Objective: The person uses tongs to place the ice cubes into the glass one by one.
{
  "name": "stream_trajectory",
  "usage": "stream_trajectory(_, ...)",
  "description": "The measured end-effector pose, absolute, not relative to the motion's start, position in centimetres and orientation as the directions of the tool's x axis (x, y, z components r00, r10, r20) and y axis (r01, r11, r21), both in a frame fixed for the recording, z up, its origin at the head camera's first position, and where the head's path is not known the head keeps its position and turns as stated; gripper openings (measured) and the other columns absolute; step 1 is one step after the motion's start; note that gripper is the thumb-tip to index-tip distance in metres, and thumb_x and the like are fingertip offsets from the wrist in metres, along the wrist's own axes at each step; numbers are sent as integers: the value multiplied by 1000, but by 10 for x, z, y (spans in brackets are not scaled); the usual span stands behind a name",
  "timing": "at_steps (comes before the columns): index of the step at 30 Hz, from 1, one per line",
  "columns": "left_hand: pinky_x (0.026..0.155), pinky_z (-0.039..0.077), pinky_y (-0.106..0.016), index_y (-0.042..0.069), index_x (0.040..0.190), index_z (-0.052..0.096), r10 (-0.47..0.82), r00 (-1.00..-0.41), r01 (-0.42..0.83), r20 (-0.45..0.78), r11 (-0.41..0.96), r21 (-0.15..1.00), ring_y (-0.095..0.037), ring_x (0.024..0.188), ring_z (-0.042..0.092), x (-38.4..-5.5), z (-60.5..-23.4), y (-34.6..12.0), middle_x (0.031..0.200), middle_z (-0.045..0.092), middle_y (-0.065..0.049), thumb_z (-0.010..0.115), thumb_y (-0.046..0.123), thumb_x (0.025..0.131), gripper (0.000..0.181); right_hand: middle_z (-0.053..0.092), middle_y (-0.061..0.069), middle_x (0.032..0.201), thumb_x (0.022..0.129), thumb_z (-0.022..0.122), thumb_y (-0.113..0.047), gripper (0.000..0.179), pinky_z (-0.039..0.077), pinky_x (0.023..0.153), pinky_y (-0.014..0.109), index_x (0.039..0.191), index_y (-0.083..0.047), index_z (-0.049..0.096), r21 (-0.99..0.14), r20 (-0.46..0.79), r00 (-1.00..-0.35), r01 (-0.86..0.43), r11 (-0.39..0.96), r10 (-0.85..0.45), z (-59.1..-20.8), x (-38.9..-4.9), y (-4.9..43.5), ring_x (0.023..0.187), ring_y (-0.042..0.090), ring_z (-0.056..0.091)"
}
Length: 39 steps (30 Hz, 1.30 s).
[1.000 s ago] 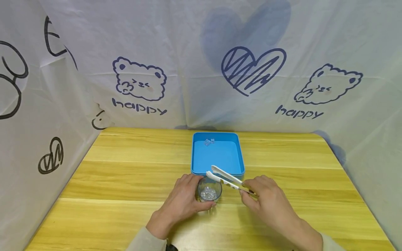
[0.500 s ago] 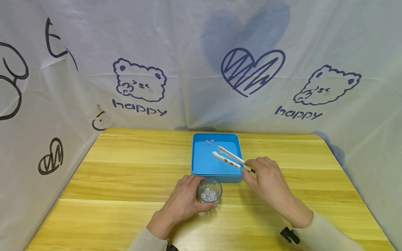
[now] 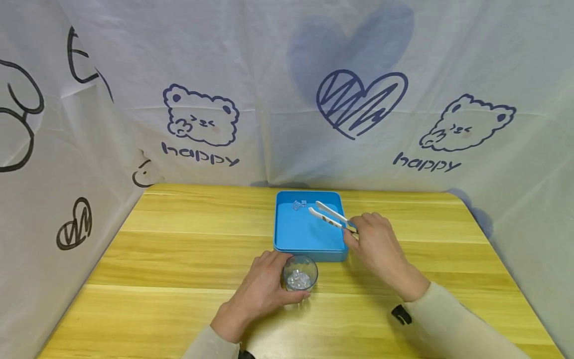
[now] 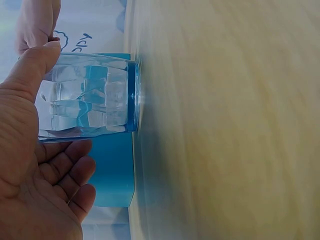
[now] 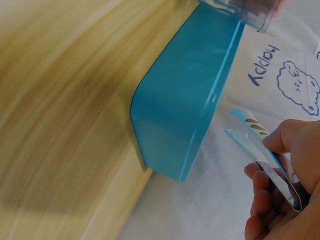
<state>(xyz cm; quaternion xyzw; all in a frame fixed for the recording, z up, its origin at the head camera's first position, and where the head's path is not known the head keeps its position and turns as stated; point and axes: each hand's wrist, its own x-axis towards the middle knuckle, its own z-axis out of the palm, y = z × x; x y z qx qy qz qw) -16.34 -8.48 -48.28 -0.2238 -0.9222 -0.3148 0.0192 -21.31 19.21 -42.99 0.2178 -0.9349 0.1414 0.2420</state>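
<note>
My left hand (image 3: 260, 286) holds a clear drinking glass (image 4: 82, 97), thumb on the near side and fingers behind. Inside the glass, a heap of clear ice cubes (image 3: 298, 280) shows in the head view. My right hand (image 3: 376, 247) grips a pair of white tongs (image 3: 326, 217) with gold spots, their tips apart with nothing between them. The tongs reach over the right part of a blue tray (image 3: 309, 253). A few clear cubes (image 3: 299, 205) lie at the tray's far left, left of the tong tips. In the right wrist view the tongs (image 5: 265, 150) show above the tray's rim.
The glass stands on the wooden table (image 3: 188, 259) just in front of the tray. White cloth (image 3: 278, 89) with drawn bears and hearts hangs behind the table and along its sides. A black strap piece (image 3: 401, 314) sits by the right sleeve.
My right hand has carried the tongs from above the glass forward, over the tray, towards the cubes. My left hand and the glass stay where they were.
</note>
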Motion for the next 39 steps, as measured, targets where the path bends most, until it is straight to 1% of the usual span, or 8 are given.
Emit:
stream_trajectory(6,103,46,-46,16,149,55,399,-900,424,175,709,563,-23,123,58,-164,-483,-85,140,64,-3,90,60,77,91,72,17,87,93,74,-16,22,54,73,49,96,6,74,-146,507,-795,-460,876,-333,-432,-227,189,80,35,64)
stream_trajectory(11,103,46,-46,16,149,55,398,-901,422,172,713,559,-23,124,58,-164,-483,-85,142,63,-3,89,60,77,91,70,15,82,95,73,-17,21,54,72,47,90,3,73,-139,467,-818,-442,886,-334,-431,-239,184,77,33,62)
stream_trajectory(15,102,46,-46,16,151,54,401,-900,424,171,712,560,-23,124,58,-164,-483,-86,142,63,-3,89,60,77,93,65,11,74,96,71,-18,22,52,72,45,84,0,72,-140,416,-850,-411,901,-323,-430,-249,179,73,29,58)
stream_trajectory(19,101,46,-46,15,152,53,404,-899,425,170,709,563,-23,124,57,-165,-483,-86,143,62,-3,89,60,77,94,58,8,68,96,69,-17,25,49,69,45,76,-4,67,-137,375,-872,-389,911,-316,-432,-258,173,70,28,55)
stream_trajectory(23,101,46,-46,16,151,54,404,-899,425,171,710,561,-22,124,57,-165,-483,-86,142,63,-2,88,61,77,93,53,5,65,96,68,-17,27,47,68,44,72,-6,63,-139,339,-886,-380,914,-317,-434,-265,169,68,27,51)
stream_trajectory(27,101,46,-45,17,149,55,404,-899,427,172,713,556,-22,124,58,-165,-483,-86,142,63,-2,88,61,77,91,51,3,66,96,69,-20,28,47,71,44,72,-7,62,-139,301,-896,-380,915,-326,-435,-269,163,67,25,49)
stream_trajectory(33,100,46,-44,16,146,57,402,-900,424,168,717,553,-20,121,58,-164,-483,-87,140,64,-1,88,61,78,88,49,2,65,96,71,-23,32,48,71,43,70,-10,58,-129,285,-894,-392,911,-345,-437,-276,156,68,23,49)
stream_trajectory(39,100,46,-44,17,148,56,404,-898,428,172,715,553,-20,121,58,-164,-483,-87,141,63,0,88,61,78,89,47,1,63,96,71,-22,37,49,70,44,65,-13,53,-106,299,-879,-417,903,-371,-441,-282,150,67,24,50)
